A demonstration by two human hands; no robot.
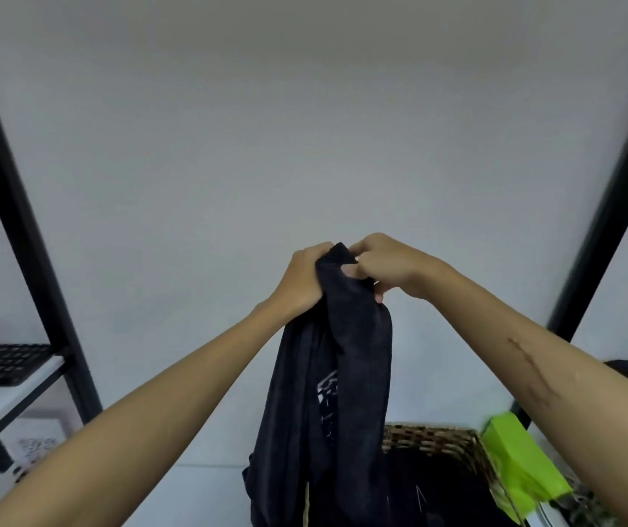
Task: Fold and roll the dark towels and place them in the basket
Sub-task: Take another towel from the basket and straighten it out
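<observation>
Two bare hands meet at frame centre, raised before a plain white wall. Far left: black metal shelf frame [19, 230] with a dark keyboard [0, 363] on its shelf. Left hand [302, 279] grips the top of a dark charcoal towel [331, 374]; right hand [388, 266] pinches the same bunched edge. Towel hangs down, lower end beside a brown woven wicker basket [437, 441]. Right of basket: bright green cloth [517, 465].

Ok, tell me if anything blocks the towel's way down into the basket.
Nothing visible does. Both the left hand and right hand grip the top of the dark towel, which hangs over the basket's left edge. A green object sits beside the basket.
</observation>
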